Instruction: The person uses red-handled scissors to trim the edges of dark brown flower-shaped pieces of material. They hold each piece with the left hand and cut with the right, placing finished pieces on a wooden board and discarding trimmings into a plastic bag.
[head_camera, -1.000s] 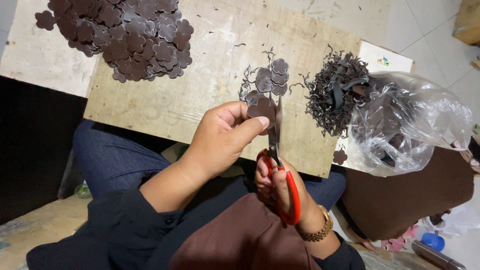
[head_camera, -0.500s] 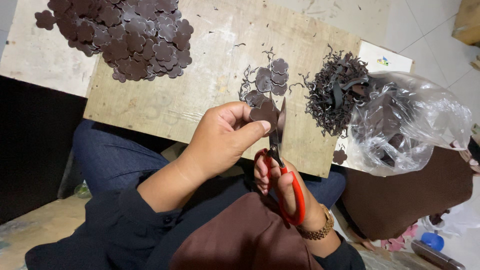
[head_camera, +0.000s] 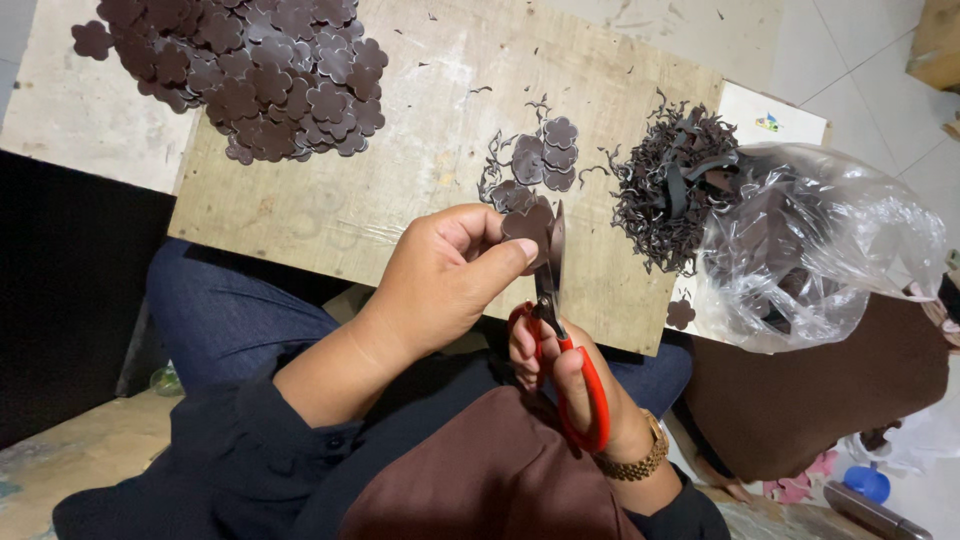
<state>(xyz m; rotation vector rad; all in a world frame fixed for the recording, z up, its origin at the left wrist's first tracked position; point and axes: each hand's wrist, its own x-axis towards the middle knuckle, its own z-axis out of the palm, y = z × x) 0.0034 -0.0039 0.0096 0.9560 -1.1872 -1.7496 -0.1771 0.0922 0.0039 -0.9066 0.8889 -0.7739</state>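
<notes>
Nearest, right hand (head_camera: 560, 375) gripping red-handled scissors (head_camera: 565, 350), blades narrowly parted around a dark brown flower-shaped leather piece (head_camera: 525, 222). Left hand (head_camera: 440, 275) pinching that piece just above the lap. Beyond, on the plywood board (head_camera: 400, 180): a few cut flowers (head_camera: 545, 160), curly trimmings (head_camera: 670, 190), clear plastic bag (head_camera: 820, 250). Farthest, big flower pile (head_camera: 250, 70).

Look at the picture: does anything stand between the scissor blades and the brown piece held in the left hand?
Nothing visible does. The left hand pinches the brown piece right against the blades of the red-handled scissors, which the right hand holds. The nearest small pile of cut flower shapes lies beyond on the board.
</notes>
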